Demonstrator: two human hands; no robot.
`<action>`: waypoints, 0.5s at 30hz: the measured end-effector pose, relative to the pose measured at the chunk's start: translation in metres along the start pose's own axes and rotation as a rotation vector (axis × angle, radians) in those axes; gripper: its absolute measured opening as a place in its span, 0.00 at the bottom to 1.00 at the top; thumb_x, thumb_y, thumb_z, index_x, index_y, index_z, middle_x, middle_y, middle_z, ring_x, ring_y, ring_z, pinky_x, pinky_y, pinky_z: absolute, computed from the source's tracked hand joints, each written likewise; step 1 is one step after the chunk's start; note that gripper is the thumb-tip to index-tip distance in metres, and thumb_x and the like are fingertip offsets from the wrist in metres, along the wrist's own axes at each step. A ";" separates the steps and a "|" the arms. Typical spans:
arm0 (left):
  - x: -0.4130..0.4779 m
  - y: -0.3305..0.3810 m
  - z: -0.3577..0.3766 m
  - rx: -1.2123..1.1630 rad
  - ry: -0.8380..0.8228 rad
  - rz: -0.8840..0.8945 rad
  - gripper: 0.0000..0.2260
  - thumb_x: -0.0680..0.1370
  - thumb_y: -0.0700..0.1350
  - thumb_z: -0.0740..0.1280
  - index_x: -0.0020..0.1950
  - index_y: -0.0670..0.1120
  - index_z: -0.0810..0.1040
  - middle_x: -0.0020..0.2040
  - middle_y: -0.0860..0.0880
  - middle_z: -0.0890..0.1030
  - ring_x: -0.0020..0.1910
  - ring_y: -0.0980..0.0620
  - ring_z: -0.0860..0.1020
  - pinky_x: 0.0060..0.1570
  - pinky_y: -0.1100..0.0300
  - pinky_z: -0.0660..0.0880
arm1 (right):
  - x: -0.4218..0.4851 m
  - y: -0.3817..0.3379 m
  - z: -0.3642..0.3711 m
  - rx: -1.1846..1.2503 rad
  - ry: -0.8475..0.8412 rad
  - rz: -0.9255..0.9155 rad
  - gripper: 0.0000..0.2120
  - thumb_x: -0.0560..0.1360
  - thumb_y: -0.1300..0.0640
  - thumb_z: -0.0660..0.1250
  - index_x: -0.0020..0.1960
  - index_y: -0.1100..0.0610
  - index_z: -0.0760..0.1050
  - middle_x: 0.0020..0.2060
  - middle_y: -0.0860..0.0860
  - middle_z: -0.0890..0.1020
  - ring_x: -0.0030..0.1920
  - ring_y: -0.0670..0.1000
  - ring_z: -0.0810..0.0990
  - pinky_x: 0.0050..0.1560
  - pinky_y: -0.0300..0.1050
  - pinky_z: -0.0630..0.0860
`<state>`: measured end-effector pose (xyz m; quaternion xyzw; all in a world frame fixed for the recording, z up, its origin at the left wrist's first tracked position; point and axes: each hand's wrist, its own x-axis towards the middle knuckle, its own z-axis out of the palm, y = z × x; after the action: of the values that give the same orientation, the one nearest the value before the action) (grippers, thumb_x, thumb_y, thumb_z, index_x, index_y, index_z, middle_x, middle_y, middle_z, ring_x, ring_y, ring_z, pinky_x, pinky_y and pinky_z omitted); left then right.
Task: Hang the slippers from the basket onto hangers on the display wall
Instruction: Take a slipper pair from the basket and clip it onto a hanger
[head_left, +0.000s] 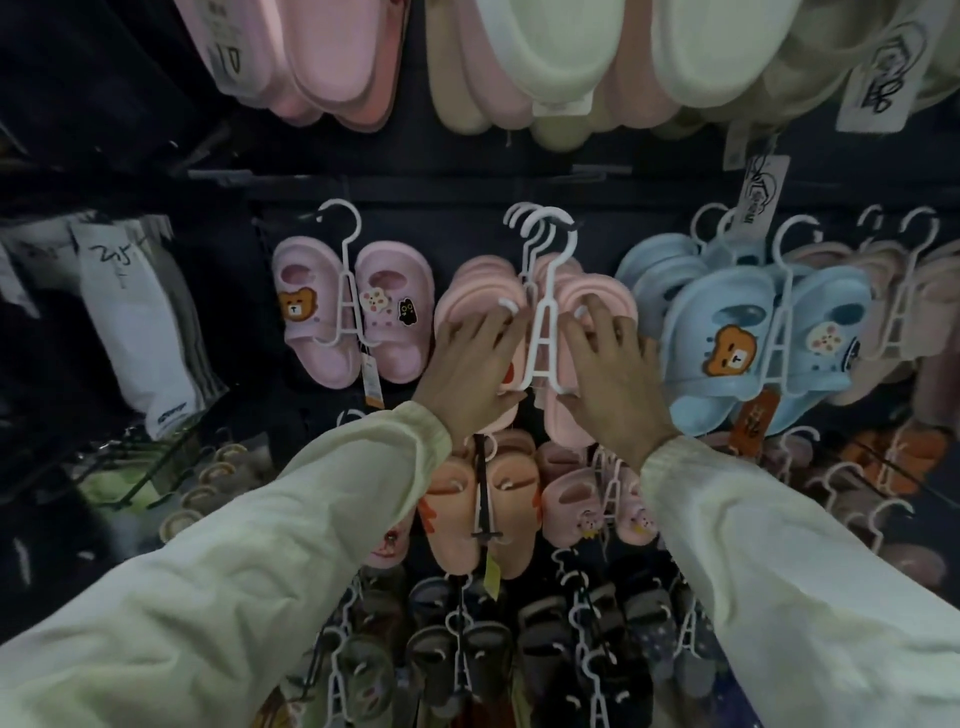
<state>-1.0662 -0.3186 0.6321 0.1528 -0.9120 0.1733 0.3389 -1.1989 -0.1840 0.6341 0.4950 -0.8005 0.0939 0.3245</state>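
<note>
A pair of plain pink slippers (597, 299) hangs on a white hanger (543, 338) at the middle of the dark display wall, in front of several more pink pairs on the same hook. My left hand (470, 371) lies on the left slipper with its fingers spread over the strap. My right hand (613, 369) lies on the right slipper the same way, fingertips on the strap. The hanger's hook (550, 228) sits over the wall peg among other white hooks. No basket is in view.
Pink charm slippers (353, 312) hang to the left, blue bear slippers (748, 332) to the right. Large pink and cream slippers (545, 57) hang overhead. Orange slippers (480, 509) and dark pairs hang below. White bags (135, 322) sit at far left.
</note>
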 end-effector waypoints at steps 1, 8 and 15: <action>0.002 -0.001 0.003 -0.008 -0.001 -0.006 0.41 0.66 0.54 0.78 0.75 0.44 0.67 0.65 0.43 0.74 0.55 0.39 0.75 0.51 0.45 0.72 | 0.004 -0.001 0.003 0.001 -0.001 0.007 0.42 0.64 0.50 0.79 0.72 0.55 0.62 0.73 0.59 0.65 0.63 0.65 0.71 0.54 0.62 0.73; 0.006 -0.014 0.019 -0.024 -0.039 -0.038 0.44 0.68 0.54 0.78 0.78 0.45 0.62 0.66 0.43 0.72 0.56 0.40 0.73 0.54 0.45 0.70 | 0.015 -0.004 0.017 0.000 0.017 0.025 0.42 0.65 0.46 0.79 0.73 0.54 0.63 0.72 0.59 0.65 0.62 0.64 0.72 0.55 0.60 0.72; 0.000 -0.012 0.020 -0.063 -0.010 -0.036 0.46 0.68 0.54 0.78 0.80 0.45 0.60 0.65 0.41 0.71 0.59 0.39 0.72 0.59 0.45 0.69 | 0.010 -0.005 0.016 0.040 -0.005 0.028 0.45 0.64 0.47 0.80 0.74 0.54 0.63 0.76 0.59 0.61 0.67 0.64 0.69 0.59 0.61 0.71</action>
<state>-1.0731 -0.3376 0.6205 0.1591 -0.9158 0.1374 0.3421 -1.2047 -0.2009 0.6268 0.4902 -0.8062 0.1134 0.3112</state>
